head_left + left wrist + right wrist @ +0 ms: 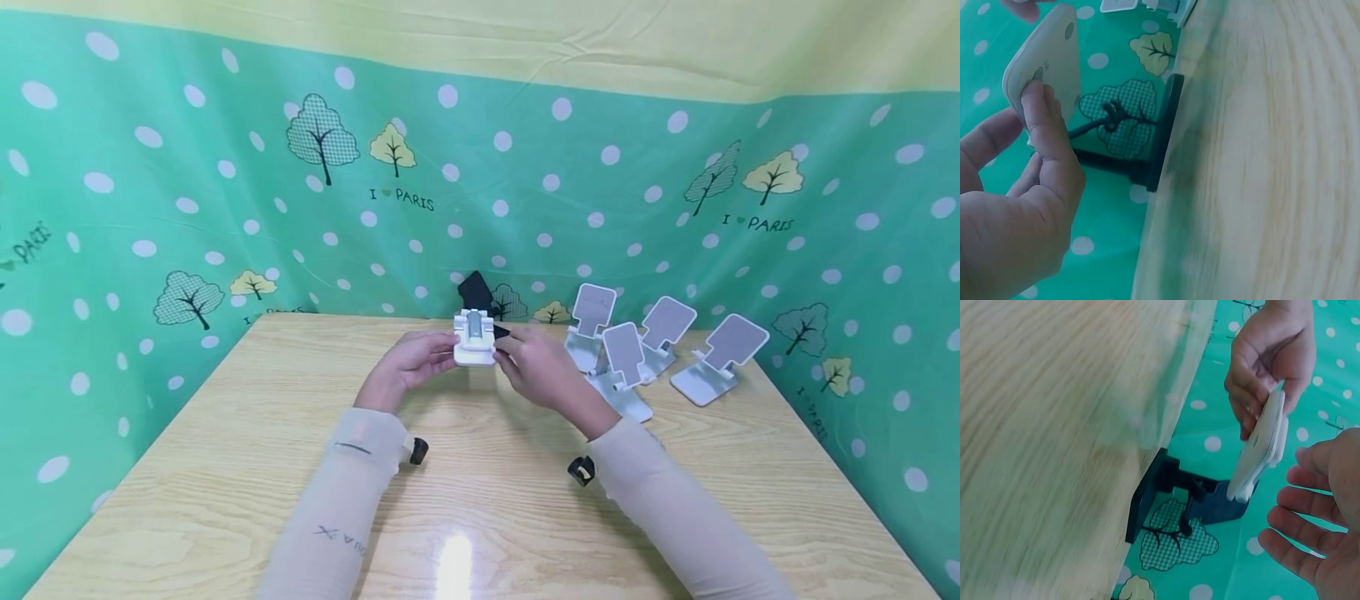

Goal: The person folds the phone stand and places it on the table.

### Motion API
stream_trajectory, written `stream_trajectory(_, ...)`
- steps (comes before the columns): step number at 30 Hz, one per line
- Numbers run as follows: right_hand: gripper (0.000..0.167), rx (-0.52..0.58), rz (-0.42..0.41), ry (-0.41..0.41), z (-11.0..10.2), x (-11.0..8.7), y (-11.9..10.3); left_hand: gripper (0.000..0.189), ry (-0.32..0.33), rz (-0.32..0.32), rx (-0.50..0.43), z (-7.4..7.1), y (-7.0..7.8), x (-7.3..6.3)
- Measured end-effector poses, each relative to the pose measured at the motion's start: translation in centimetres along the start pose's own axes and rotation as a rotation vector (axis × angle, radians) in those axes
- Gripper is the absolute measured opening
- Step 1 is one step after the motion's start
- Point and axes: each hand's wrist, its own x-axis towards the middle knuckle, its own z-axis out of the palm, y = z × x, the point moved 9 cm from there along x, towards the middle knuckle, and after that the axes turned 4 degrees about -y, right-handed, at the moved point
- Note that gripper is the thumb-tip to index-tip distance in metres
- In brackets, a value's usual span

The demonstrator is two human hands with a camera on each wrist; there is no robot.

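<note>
- Folded white stand (474, 337) held up above the far part of the table (300, 392), between both hands.
- Stand gripped along its edge by the left hand (420, 354), thumb on one face, fingers on the other.
- Right hand (1322, 519) held just beside the stand, fingers loosely extended, nothing grasped; a small gap is seen in the right wrist view.
- Black stand (1216, 503) placed upright behind, at the table's far edge, partly covered by the white one in the head view.
- Four white stands (626, 354) grouped at the table's far right, opened, plates tilted up.
- Pale sleeves (330, 500) worn on both arms.
- Table backed by green dotted cloth (525, 167), printed with trees and "I PARIS" lettering.
</note>
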Motion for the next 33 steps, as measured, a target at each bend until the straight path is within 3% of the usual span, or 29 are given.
stream_trajectory(7,0.015,0.052,0.020,0.015,-1.0,-1.1,1.8,0.040,0.013,-0.011,-0.003,-1.7,0.5,-0.6)
stream_trajectory(20,0.024,0.119,0.192,-0.001,-3.7,-3.8,7.3,0.047,0.092,-0.050,0.029,-7.0,0.3,-1.9)
stream_trajectory(28,0.027,0.160,0.275,0.083,-5.9,-6.6,10.8,0.052,0.126,-0.075,0.079,-9.8,1.2,-2.8)
stream_trajectory(33,0.031,0.161,0.339,0.095,-6.8,-8.3,13.0,0.053,0.143,-0.088,0.122,-11.7,1.9,-4.0)
